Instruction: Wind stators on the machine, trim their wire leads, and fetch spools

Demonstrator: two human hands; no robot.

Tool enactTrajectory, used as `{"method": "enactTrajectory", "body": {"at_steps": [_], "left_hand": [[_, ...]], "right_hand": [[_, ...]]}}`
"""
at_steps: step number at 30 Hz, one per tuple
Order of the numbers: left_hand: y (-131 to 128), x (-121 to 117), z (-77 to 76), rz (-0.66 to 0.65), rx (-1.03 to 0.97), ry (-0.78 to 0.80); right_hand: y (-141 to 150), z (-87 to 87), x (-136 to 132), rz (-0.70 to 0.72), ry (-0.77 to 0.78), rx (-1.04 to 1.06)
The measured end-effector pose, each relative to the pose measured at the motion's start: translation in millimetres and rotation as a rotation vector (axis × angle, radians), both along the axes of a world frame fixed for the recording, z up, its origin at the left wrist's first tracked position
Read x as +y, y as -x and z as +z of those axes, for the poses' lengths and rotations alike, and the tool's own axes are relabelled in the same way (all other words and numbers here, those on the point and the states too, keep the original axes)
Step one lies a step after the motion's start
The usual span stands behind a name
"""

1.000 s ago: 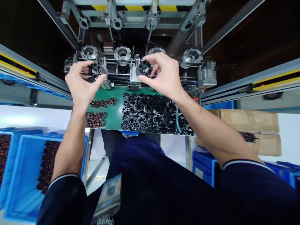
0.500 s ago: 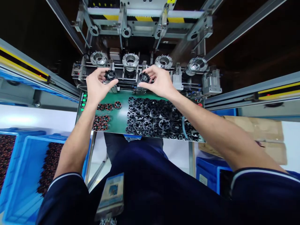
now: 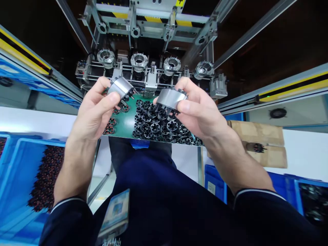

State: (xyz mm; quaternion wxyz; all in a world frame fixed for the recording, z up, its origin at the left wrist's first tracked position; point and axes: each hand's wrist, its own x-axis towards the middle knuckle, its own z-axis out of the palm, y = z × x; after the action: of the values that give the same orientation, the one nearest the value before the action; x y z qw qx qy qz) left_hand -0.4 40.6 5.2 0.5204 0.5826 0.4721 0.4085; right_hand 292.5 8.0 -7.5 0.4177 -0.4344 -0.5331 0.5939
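The left hand grips a slotted steel ring and the right hand a second steel ring, both over the far part of the green board. Open room lies between them and the far row of metal fixtures.

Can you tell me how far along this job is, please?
Looks done: coil-wound parts fill the blue crate at left. In hand: the left hand holds a metal-banded toothed part, the right hand another. Remaining: a large heap of black parts lies on the green mat.
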Motion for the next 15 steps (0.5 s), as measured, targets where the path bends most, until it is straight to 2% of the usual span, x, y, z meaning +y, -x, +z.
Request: {"method": "enactTrajectory", "body": {"at_steps": [4,11,15], "left_hand": [[0,-13,-3.1,-0.048,-0.087,0.073],[5,-25,-26.7,-0.027,-0.034,0.040],[1,-29,-25.3,-0.085,-0.012,0.024]], "right_hand": [[2,2.9,-11,-0.001,0.033,0.086],[0,2.1,-17,0.055,0.085,0.174],[-2,0.6,-18,0.070,0.098,0.204]]}}
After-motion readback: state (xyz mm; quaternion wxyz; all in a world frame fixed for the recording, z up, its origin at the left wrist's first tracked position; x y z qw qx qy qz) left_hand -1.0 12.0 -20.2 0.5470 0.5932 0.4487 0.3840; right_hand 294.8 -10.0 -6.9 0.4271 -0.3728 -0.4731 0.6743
